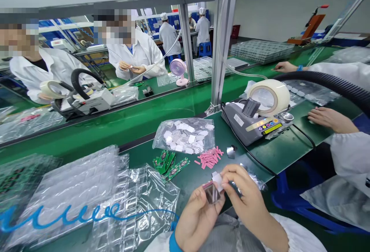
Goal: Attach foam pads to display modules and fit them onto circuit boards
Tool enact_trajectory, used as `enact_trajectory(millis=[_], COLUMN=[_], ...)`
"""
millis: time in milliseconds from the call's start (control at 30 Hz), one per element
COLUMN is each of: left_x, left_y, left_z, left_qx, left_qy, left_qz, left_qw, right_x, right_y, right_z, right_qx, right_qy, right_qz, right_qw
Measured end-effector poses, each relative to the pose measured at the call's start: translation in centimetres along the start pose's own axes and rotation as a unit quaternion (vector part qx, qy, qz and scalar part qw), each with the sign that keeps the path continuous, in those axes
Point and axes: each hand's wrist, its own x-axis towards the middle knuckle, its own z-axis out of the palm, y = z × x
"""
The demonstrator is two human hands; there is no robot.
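Two hands meet low over the green work table [162, 122]. The left hand [199, 215] pinches a small dark square part with a pink edge [212, 193]; the right hand [245, 196] pinches a little white pad [216, 178] against its top. The pad could land crooked or slip, since both pieces are tiny. The part looks thin and shiny.
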Motion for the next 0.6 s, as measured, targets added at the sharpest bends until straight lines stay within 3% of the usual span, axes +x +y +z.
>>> enact_trajectory(millis=[100, 300, 400, 500, 600], left_x=[0.3, 0.3, 0.1, -0.3, -0.6], left_y=[0.6, 1.3, 1.0, 0.7, 0.6], left_z=[-0.5, -0.9, -0.5, 0.1, 0.8], left_qx=[0.001, 0.006, 0.011, 0.020, 0.026], left_qy=[0.001, -0.015, -0.049, -0.078, -0.095], left_qz=[-0.012, -0.035, -0.067, -0.089, -0.097], left_qw=[1.000, 0.999, 0.997, 0.993, 0.990], right_x=[-1.0, -2.3, -2.0, -0.7, 0.7], right_y=[1.2, 7.5, 7.9, 6.0, 3.6], right_z=[-1.3, -1.4, -1.3, -2.0, -2.4], right_qx=[0.005, -0.155, -0.147, 0.046, 0.304], right_qy=[0.021, -0.042, -0.035, -0.082, -0.178], right_qz=[0.030, 0.098, 0.096, 0.104, 0.120], right_qw=[0.999, 0.982, 0.984, 0.990, 0.928])
